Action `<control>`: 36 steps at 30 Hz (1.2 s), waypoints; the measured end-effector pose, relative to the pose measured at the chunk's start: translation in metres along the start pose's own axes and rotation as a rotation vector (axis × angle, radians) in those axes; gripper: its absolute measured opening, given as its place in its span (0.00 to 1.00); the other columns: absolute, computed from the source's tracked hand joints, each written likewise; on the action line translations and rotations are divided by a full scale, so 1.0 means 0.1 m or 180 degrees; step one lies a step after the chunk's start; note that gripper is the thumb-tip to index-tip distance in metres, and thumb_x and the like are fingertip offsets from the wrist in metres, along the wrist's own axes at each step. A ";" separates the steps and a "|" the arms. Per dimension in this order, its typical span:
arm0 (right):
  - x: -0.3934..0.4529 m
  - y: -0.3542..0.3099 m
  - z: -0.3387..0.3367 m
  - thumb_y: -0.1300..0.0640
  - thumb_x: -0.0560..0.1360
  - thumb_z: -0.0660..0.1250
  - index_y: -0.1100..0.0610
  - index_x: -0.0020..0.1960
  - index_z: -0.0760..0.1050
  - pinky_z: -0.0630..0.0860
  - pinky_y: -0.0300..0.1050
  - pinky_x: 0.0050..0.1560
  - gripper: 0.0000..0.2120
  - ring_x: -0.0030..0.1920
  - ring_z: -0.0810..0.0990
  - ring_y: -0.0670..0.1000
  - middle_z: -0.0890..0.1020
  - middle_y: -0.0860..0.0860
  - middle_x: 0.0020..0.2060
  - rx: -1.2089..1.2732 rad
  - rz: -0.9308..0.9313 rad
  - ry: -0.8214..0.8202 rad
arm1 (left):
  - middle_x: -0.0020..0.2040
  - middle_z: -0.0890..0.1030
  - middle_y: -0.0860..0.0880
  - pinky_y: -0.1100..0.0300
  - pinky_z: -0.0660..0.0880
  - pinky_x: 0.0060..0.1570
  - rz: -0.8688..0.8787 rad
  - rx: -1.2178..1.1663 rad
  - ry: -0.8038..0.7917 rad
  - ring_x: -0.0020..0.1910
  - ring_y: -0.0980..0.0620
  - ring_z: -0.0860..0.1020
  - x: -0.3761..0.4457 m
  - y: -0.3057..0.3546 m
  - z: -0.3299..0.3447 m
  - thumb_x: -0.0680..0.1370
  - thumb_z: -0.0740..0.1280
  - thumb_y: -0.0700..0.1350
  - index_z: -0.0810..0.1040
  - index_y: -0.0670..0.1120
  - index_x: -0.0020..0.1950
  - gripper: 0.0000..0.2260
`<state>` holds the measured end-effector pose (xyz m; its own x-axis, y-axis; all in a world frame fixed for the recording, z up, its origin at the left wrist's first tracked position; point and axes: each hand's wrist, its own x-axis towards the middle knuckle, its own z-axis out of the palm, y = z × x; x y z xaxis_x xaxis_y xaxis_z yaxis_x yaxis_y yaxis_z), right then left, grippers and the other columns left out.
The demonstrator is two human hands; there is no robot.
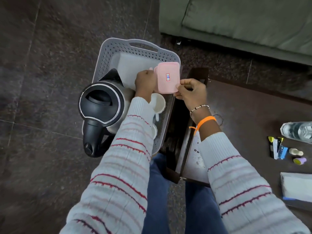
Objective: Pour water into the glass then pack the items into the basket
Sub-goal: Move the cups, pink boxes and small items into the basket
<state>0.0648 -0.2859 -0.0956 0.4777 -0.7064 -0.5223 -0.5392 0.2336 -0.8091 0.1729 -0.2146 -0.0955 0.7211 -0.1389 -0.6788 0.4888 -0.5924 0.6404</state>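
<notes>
Over the basket's [108, 53] right edge, both hands held a pink lidded box [168, 77], left hand [145, 81] and right hand [190, 92] fingers closed on it. Packing seemed underway; lowering it beside the kettle [101, 105] and cup [157, 103] likely came next.

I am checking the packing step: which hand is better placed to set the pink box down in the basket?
Probably the left hand. It grips the box from the basket side, over its floor. The right hand only pinches the near corner, from the table side.
</notes>
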 end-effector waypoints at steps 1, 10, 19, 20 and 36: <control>0.03 -0.01 0.05 0.67 0.74 0.65 0.66 0.51 0.76 0.77 0.33 0.28 0.06 0.22 0.78 0.40 0.78 0.55 0.33 -0.0102 -0.0013 0.0025 | 0.53 0.80 0.42 0.55 0.70 0.51 -0.0046 -0.0091 -0.0019 0.50 0.44 0.75 -0.02 0.01 -0.01 0.81 0.54 0.47 0.77 0.43 0.46 0.14; 0.06 -0.04 0.15 0.65 0.72 0.64 0.62 0.54 0.81 0.77 0.50 0.59 0.12 0.53 0.82 0.58 0.85 0.60 0.50 -0.1117 -0.0146 0.0026 | 0.50 0.77 0.48 0.63 0.71 0.43 0.0217 -0.0067 -0.0255 0.45 0.49 0.74 -0.12 -0.07 -0.01 0.79 0.53 0.38 0.77 0.46 0.57 0.15; -0.35 0.23 -0.37 0.69 0.74 0.61 0.66 0.50 0.80 0.80 0.56 0.54 0.10 0.44 0.85 0.60 0.84 0.62 0.44 -0.0081 0.0029 -0.0054 | 0.57 0.78 0.49 0.69 0.70 0.54 0.0869 -0.0248 0.0506 0.54 0.55 0.74 -0.88 -0.28 0.17 0.77 0.60 0.37 0.77 0.45 0.57 0.12; -0.41 0.27 -0.45 0.69 0.74 0.61 0.65 0.49 0.80 0.81 0.55 0.52 0.10 0.44 0.85 0.60 0.83 0.60 0.42 -0.0012 0.0049 -0.0067 | 0.53 0.79 0.49 0.69 0.71 0.53 0.0854 -0.0322 0.0456 0.52 0.54 0.75 -0.99 -0.34 0.22 0.76 0.61 0.37 0.79 0.45 0.54 0.10; -0.90 1.77 -2.95 0.70 0.73 0.61 0.66 0.47 0.79 0.80 0.57 0.49 0.08 0.42 0.82 0.64 0.79 0.59 0.38 0.0138 0.0810 0.0999 | 0.41 0.80 0.53 0.62 0.72 0.47 0.0330 0.0834 -0.1835 0.41 0.56 0.78 -2.36 -1.20 2.36 0.78 0.60 0.40 0.78 0.53 0.43 0.11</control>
<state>-0.2786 -0.3783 -0.1124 0.0942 -0.7906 -0.6051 -0.5799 0.4504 -0.6788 -0.1717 -0.2978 -0.0966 0.3429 -0.5670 -0.7490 0.2419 -0.7171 0.6536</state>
